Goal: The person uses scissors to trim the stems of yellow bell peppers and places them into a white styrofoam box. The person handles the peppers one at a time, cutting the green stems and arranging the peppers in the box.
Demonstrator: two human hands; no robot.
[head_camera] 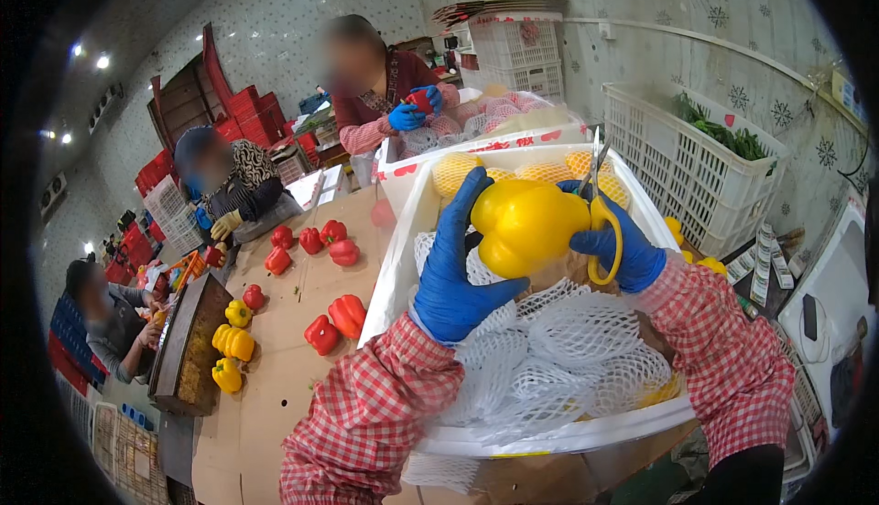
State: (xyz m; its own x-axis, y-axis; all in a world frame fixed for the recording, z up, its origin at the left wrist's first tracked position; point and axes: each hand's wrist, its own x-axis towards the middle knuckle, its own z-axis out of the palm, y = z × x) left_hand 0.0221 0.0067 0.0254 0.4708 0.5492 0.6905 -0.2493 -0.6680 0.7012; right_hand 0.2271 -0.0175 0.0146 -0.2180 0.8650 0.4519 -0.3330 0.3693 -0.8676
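A large yellow bell pepper [525, 223] is held up between both blue-gloved hands, above an open white foam box [384, 278]. My left hand [460, 271] cups its left side, thumb below and fingers above. Against its right side my right hand [621, 244] presses while keeping hold of scissors [606, 230] with yellow handles, blades pointing up. Beneath the pepper, loose white foam net sleeves [570, 340] heap over the near part of the box. Yellow peppers in foam nets [457, 170] line the far end.
Red peppers [321, 335] and yellow peppers [233, 342] lie on the cardboard-covered table [275, 429]. Beyond my box, a co-worker [371, 86] holds a red pepper over another foam box [481, 141]. Two more people work at left. A white crate [687, 155] holds green vegetables.
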